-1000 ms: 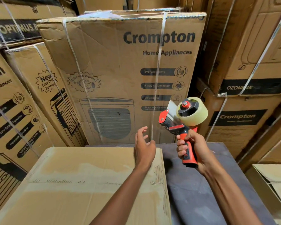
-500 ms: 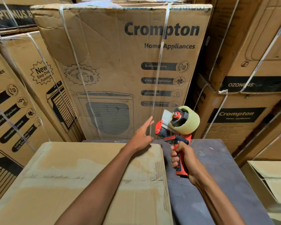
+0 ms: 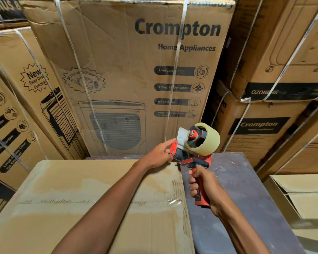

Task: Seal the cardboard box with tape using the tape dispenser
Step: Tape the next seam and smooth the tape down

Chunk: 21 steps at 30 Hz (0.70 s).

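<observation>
A plain cardboard box [image 3: 66,204] lies flat in front of me, its top flaps closed along a seam with old tape marks. Above its far right corner I hold a red and black tape dispenser [image 3: 193,145] loaded with a yellowish tape roll [image 3: 206,139]. My right hand [image 3: 203,186] is wrapped around the dispenser's red handle, holding it upright. My left hand [image 3: 159,154] reaches across the box, and its fingertips touch the red front plate of the dispenser, at the loose end of the tape.
The box rests on a dark purple-grey table [image 3: 246,198]. Tall strapped Crompton cartons [image 3: 128,74] crowd the back and left. More stacked cartons [image 3: 275,99] stand at the right, and an open carton [image 3: 305,197] sits low at the right edge.
My left hand has moved right and forward from above the box to the dispenser's front plate. The dispenser has come lower and slightly closer to the box corner.
</observation>
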Motion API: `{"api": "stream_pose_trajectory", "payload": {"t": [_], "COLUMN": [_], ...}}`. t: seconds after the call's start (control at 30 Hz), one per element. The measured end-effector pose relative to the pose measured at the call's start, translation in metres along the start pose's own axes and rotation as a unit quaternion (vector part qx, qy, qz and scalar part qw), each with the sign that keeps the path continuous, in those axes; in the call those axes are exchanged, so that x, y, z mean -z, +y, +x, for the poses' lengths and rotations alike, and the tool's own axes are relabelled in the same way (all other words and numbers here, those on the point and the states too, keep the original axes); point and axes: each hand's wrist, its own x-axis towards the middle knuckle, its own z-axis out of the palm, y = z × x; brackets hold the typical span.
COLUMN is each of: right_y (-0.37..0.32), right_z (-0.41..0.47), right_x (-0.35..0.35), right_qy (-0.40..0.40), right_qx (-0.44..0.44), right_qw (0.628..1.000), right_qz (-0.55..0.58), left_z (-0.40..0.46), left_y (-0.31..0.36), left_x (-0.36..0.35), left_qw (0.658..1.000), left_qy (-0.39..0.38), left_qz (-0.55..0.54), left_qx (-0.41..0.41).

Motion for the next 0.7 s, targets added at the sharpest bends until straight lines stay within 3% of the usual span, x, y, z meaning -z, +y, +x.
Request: {"api": "stream_pose_trajectory", "payload": {"t": [0.57, 0.7], "right_y": [0.002, 0.003], "right_z": [-0.008, -0.013], "right_x": [-0.003, -0.008], "right_qy": [0.009, 0.015], "right_qx": [0.013, 0.022], "right_qw": [0.999, 0.998], "right_qz": [-0.041, -0.056], "left_z": [-0.003, -0.004], "left_y": [-0.01, -0.02], "left_x": [0.018, 0.016], "left_qw": [0.982, 0.977], "left_qy": [-0.065, -0.041], "left_qz": [0.179, 0.209], "left_qx": [0.007, -0.007]}}
